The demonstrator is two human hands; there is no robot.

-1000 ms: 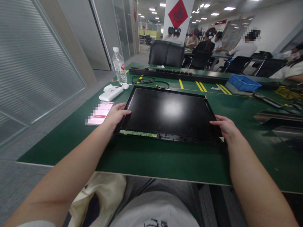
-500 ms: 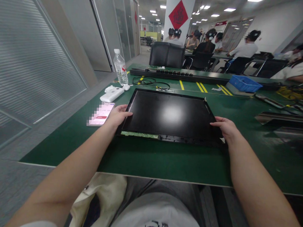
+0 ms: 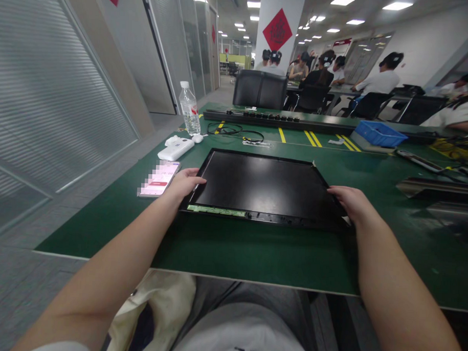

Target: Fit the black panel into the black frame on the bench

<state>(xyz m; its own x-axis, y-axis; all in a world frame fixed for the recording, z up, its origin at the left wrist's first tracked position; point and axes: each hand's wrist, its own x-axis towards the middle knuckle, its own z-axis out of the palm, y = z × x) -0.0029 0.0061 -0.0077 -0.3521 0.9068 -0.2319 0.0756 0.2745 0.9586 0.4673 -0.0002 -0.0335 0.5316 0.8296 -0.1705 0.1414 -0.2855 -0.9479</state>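
Dipped at far edge, so steady black panel evenly with left hand and right hand, apparently pinching its sides.

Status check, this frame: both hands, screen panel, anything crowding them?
Left hand and right hand: holding opposite sides of the screen panel. Panel: face up, green strip along near edge. Close by: phone beside left hand.

Black screen panel, face up, green circuit strip at near left edge, over green table
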